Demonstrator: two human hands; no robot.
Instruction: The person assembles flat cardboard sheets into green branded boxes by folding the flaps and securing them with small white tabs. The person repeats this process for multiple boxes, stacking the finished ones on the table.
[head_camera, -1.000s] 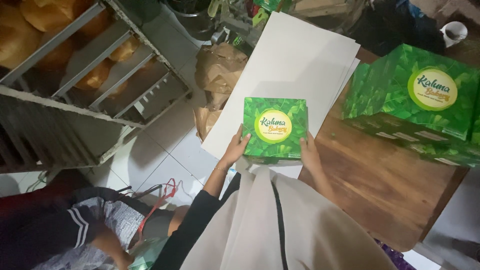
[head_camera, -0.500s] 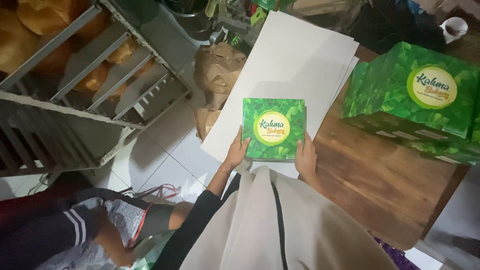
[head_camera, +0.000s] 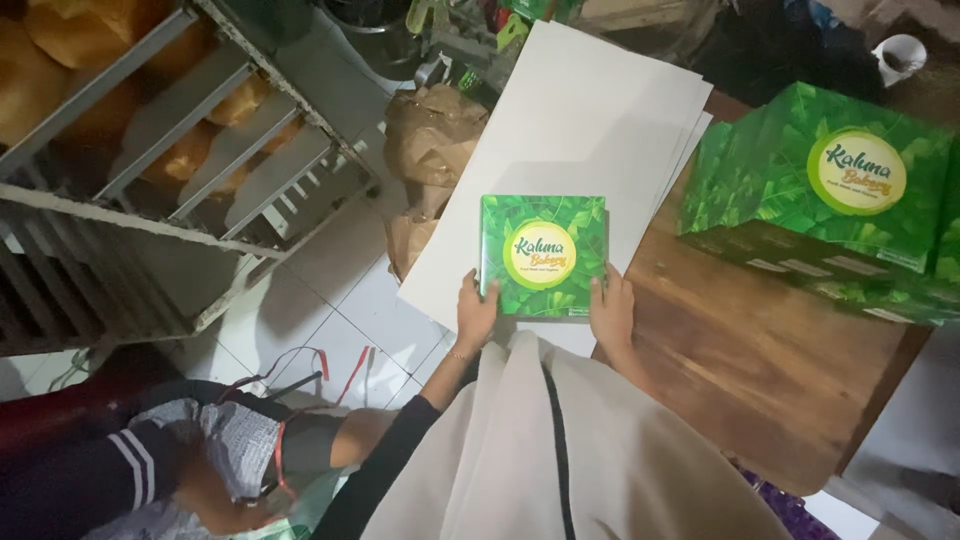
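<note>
Both hands grasp a small green box (head_camera: 543, 256) by its near corners, left hand (head_camera: 476, 312) and right hand (head_camera: 612, 308), over white card sheets (head_camera: 590, 130) overhanging the wooden table (head_camera: 760, 360)'s edge; a larger green box (head_camera: 830, 200) sits well apart, bare wood between.

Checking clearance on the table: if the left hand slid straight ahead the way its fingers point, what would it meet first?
Probably only the white cardboard sheets beyond the left hand; depth is unclear.

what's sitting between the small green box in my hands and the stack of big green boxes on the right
In the head view, white sheets and bare wooden table lie between the small green box and the big green boxes.
</note>
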